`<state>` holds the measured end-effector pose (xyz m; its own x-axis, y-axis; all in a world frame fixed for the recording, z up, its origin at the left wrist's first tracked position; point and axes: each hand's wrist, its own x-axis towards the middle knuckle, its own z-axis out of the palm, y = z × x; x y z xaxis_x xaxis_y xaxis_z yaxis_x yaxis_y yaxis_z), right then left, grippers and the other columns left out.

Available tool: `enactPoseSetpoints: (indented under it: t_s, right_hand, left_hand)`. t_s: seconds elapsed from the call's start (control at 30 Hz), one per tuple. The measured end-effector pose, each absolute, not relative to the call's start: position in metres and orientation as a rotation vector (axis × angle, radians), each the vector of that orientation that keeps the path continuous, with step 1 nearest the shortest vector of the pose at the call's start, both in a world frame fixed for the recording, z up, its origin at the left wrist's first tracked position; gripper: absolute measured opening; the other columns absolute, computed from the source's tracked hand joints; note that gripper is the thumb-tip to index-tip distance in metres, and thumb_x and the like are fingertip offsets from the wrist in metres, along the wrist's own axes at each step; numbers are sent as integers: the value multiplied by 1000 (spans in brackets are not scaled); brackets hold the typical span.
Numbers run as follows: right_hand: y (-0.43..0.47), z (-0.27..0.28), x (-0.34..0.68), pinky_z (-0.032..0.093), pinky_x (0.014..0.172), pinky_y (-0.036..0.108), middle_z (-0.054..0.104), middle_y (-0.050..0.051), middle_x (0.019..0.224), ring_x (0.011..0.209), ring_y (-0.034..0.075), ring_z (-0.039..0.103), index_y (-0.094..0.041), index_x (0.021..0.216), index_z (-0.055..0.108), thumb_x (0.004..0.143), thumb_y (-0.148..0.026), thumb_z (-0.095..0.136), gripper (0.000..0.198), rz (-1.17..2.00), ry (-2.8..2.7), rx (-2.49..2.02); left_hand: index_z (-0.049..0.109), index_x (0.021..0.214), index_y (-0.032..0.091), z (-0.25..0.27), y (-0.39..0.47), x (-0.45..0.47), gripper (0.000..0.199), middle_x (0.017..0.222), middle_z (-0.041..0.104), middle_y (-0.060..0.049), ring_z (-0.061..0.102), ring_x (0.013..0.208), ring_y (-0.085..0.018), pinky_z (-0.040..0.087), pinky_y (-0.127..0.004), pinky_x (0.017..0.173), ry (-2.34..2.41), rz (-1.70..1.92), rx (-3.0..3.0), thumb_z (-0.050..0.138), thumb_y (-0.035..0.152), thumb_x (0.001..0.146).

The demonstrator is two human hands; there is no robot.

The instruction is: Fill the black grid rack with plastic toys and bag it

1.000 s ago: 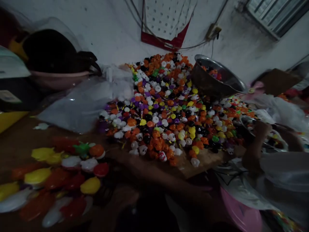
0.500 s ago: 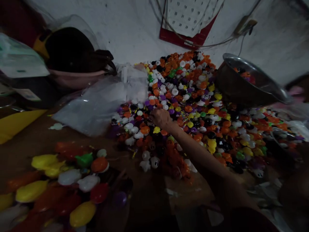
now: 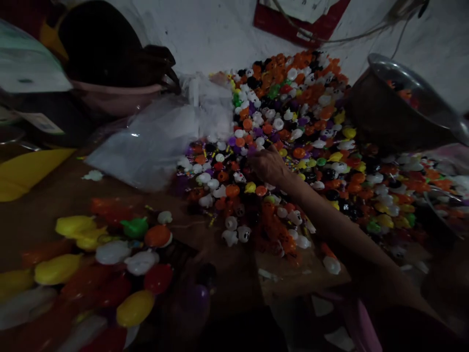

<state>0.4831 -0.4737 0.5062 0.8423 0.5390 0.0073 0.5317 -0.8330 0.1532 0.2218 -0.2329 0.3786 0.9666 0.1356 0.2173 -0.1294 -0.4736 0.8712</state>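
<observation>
My right hand (image 3: pixel 269 165) reaches into a large heap of small plastic toys (image 3: pixel 278 124) in orange, white, purple, yellow, black and green. Its fingers are curled down among them, and what they pinch is hidden. Low in the frame, in deep shadow, my left hand (image 3: pixel 188 278) is dimly visible, seemingly closed around a shiny purple toy (image 3: pixel 200 296). Beside that sits a round black piece (image 3: pixel 207 275). Larger-looking toys, among them a yellow one (image 3: pixel 135 308) and a red one (image 3: pixel 158 278), are gathered at the lower left.
A clear plastic bag (image 3: pixel 142 142) lies left of the heap. Behind it stands a pink basin (image 3: pixel 117 98) with dark things in it. A tilted metal bowl (image 3: pixel 388 112) rests on the heap at right. Yellow sheet (image 3: pixel 32 171) at far left; wall with calendar (image 3: pixel 300 24) behind.
The view has tipped downward and a little left. My right hand stays low in the heap, fingers curled. The purple toy at my left hand has shifted slightly right, and a black piece shows beside it.
</observation>
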Motion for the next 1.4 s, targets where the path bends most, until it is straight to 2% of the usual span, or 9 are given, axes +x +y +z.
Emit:
enactPoseSetpoints:
  t_s: [0.13, 0.23, 0.37, 0.5, 0.63, 0.83, 0.97, 1.23, 1.4]
  right_hand:
    - [-460, 514, 453, 47, 80, 33, 75, 13, 103, 90, 23, 68, -13, 108, 75, 98, -18, 52, 25, -166, 995, 3081]
    - [-456, 500, 436, 50, 94, 39, 68, 15, 129, 114, 29, 64, -16, 133, 66, 91, -27, 68, 43, -241, 1210, 3020]
    - [-455, 474, 435, 47, 103, 52, 53, 19, 147, 127, 36, 56, -19, 149, 52, 87, -16, 65, 64, -73, 1152, 2965]
    - [-466, 469, 451, 52, 90, 40, 62, 17, 131, 109, 30, 64, -15, 139, 60, 89, -14, 57, 51, 40, 1153, 3090]
    - [-493, 481, 471, 48, 71, 33, 70, 13, 106, 84, 22, 65, -15, 108, 73, 92, -15, 51, 27, 163, 1119, 3213]
    - [-520, 484, 498, 43, 63, 26, 67, 2, 71, 63, 10, 57, -15, 90, 74, 90, -26, 62, 16, 477, 644, 3880]
    - [-520, 487, 492, 47, 59, 24, 66, -1, 67, 60, 11, 58, -16, 83, 69, 86, -41, 69, 25, 558, 478, 4212]
    - [-504, 535, 462, 49, 57, 22, 65, 0, 65, 58, 11, 58, -18, 79, 67, 87, -52, 69, 35, 635, 425, 4305]
    - [-455, 540, 434, 48, 54, 23, 65, -1, 68, 54, 11, 58, -17, 94, 66, 94, -50, 65, 33, 247, 709, 4359]
  left_hand:
    - [64, 132, 25, 379, -258, 252, 37, 134, 69, -9, 67, 122, -24, 58, -37, 100, -161, 471, 2038, 54, 28, 97]
    - [57, 141, 16, 374, -278, 284, 49, 145, 60, -17, 60, 134, -28, 54, -42, 109, -159, 646, 2057, 59, 26, 93]
    - [57, 140, 13, 364, -291, 307, 53, 138, 65, -19, 63, 129, -29, 53, -43, 109, -35, 623, 1998, 65, 28, 89]
    - [67, 121, 15, 363, -290, 311, 34, 118, 74, -13, 70, 111, -24, 57, -36, 97, 54, 588, 1995, 61, 25, 88]
    - [71, 95, 19, 369, -289, 318, 13, 93, 76, -8, 71, 86, -22, 56, -31, 77, 72, 528, 2098, 62, 24, 88]
    - [71, 101, 17, 362, -291, 319, 21, 89, 75, -9, 71, 82, -23, 55, -30, 75, 95, 609, 2065, 61, 30, 89]
    - [68, 108, 17, 352, -288, 316, 32, 85, 73, -7, 69, 78, -22, 56, -33, 74, 241, 630, 1927, 65, 42, 88]
    - [65, 109, 18, 385, -295, 323, 29, 103, 75, -10, 73, 93, -21, 62, -32, 82, 214, 667, 1639, 71, 36, 86]
    - [77, 99, 21, 390, -295, 316, 23, 93, 80, -9, 77, 88, -24, 65, -39, 89, -211, 549, 1691, 56, 31, 96]
